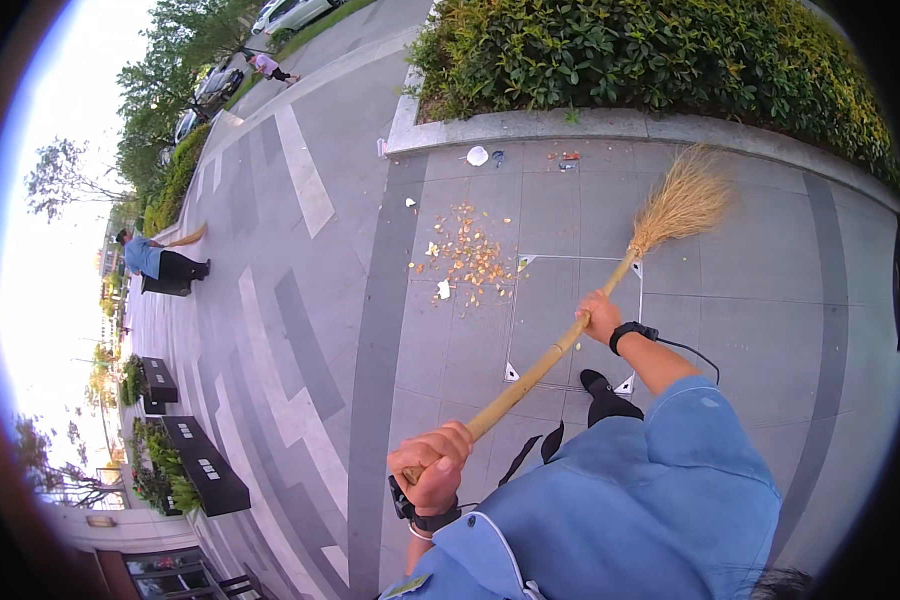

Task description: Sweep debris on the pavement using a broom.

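Note:
A straw broom (680, 205) with a pale wooden handle slants across the view, its bristles fanned out at the upper right above the paving. My left hand (432, 465) is closed round the top end of the handle. Farther down, close to the bristles, my right hand (600, 318) wraps the same handle. Left of the bristles lies a scattered patch of small orange and yellowish scraps (468, 255), with a crumpled white paper piece (443, 290) at its lower edge. A round white item (477, 156) and small red and blue litter (568, 160) lie near the kerb.
A stone kerb (610, 124) edges a dense green hedge (660, 55) ahead. Black planter boxes (207, 465) stand at left. A person in blue (145, 257) holds another broom farther off; a person in pink (266, 66) is near parked cars. My shoe (596, 382) is below the handle.

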The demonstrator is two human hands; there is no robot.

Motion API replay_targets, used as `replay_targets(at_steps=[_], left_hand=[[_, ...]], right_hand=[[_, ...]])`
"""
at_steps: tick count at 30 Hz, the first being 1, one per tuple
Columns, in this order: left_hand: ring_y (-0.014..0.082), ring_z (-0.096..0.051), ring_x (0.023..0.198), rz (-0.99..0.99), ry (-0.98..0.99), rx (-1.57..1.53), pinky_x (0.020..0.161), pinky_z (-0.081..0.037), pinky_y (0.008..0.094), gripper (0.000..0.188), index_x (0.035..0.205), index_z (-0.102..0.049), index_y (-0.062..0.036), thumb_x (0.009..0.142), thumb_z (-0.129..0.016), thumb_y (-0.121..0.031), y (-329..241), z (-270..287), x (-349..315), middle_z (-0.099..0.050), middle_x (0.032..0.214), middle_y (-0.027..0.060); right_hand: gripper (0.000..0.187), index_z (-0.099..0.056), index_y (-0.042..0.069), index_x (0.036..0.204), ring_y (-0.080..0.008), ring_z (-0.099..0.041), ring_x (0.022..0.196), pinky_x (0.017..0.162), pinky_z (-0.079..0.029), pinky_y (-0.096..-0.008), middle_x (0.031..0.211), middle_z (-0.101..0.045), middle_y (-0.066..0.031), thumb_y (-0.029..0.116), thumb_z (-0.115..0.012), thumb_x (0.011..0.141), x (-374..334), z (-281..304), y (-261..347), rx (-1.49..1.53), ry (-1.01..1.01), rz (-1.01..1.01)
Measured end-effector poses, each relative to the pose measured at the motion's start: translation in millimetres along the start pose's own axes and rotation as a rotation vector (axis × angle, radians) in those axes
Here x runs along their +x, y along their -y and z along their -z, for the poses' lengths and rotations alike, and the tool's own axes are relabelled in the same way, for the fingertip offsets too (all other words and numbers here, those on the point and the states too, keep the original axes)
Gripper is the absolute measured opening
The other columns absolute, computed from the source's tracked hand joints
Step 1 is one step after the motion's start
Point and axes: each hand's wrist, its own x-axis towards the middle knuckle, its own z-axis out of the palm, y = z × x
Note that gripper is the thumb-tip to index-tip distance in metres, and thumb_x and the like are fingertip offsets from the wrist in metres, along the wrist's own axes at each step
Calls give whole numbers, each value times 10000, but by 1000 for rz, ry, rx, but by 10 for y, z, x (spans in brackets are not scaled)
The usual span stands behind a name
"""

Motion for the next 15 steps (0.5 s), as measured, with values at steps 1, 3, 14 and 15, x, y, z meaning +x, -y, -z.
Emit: replay_targets(at_steps=[1, 3, 14, 15], left_hand=[[187, -394, 406, 2, -18, 23, 481, -376, 367, 270, 517, -355, -42, 693, -558, -18, -49, 78, -53, -429, 459, 83], [183, -357, 374, -71, -209, 127, 455, -365, 366, 265, 514, -332, -52, 675, -542, -28, -180, 203, -152, -395, 428, 82], [135, -346, 359, -239, -667, 525, 434, -358, 324, 270, 526, -323, -97, 748, -473, -63, -727, 273, -825, -346, 415, 34], [132, -347, 362, -274, -706, 521, 447, -370, 329, 264, 527, -317, -97, 734, -471, -41, -738, 275, -874, -353, 420, 35]], right_hand=[[90, -559, 93, 676, -311, -514, 860, 685, -470, -438, 773, -550, -77, 124, -639, 703, 176, -134, 157, -16, 90, 82], [85, -560, 91, 678, -314, -516, 859, 687, -473, -442, 774, -551, -80, 122, -637, 700, 484, -461, 427, 22, 175, 171], [159, -661, 134, 828, -330, -573, 900, 652, -511, -451, 860, -610, -121, 92, -639, 676, 788, -1655, 2041, 23, 662, 596], [152, -662, 136, 825, -331, -585, 875, 650, -511, -455, 851, -611, -123, 96, -637, 680, 813, -1736, 2114, 13, 694, 628]])
